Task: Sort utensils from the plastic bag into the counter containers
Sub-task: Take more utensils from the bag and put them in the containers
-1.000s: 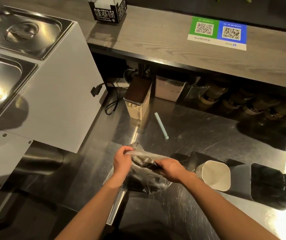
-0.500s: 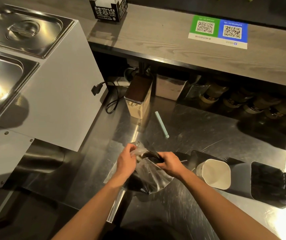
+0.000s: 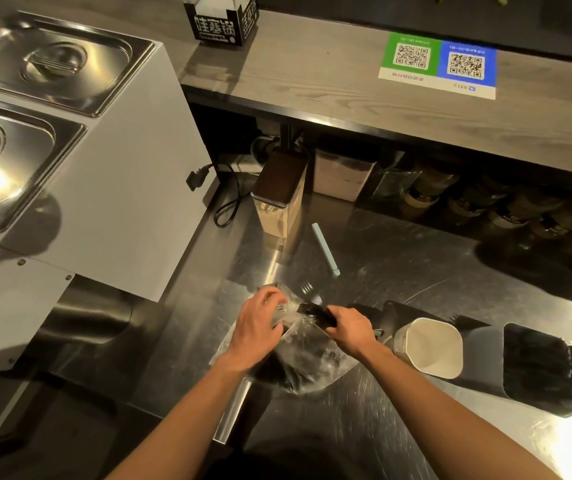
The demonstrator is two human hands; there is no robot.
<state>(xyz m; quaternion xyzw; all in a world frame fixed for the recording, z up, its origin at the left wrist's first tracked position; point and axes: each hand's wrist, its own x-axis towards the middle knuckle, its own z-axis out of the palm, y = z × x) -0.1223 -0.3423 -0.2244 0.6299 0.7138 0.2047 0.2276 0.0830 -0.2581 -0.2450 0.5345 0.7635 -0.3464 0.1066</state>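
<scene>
A clear plastic bag (image 3: pixel 312 362) holding dark utensils lies on the steel counter in front of me. My left hand (image 3: pixel 260 323) grips the bag's open top edge. My right hand (image 3: pixel 348 325) grips a bundle of black forks (image 3: pixel 312 310), their tines pointing left out of the bag's mouth. To the right stand a white container (image 3: pixel 431 348) and a dark container (image 3: pixel 534 368), both open at the top.
A pale green straw (image 3: pixel 325 248) lies on the steel counter (image 3: pixel 398 265) behind the bag. A brown-lidded box (image 3: pixel 279 195) stands further back. A white warmer unit (image 3: pixel 111 202) with steel lids fills the left. A wooden shelf (image 3: pixel 312 81) runs above.
My right hand has drawn the bundle of black forks up out of the bag's mouth. My left hand has kept its hold on the bag's edge.
</scene>
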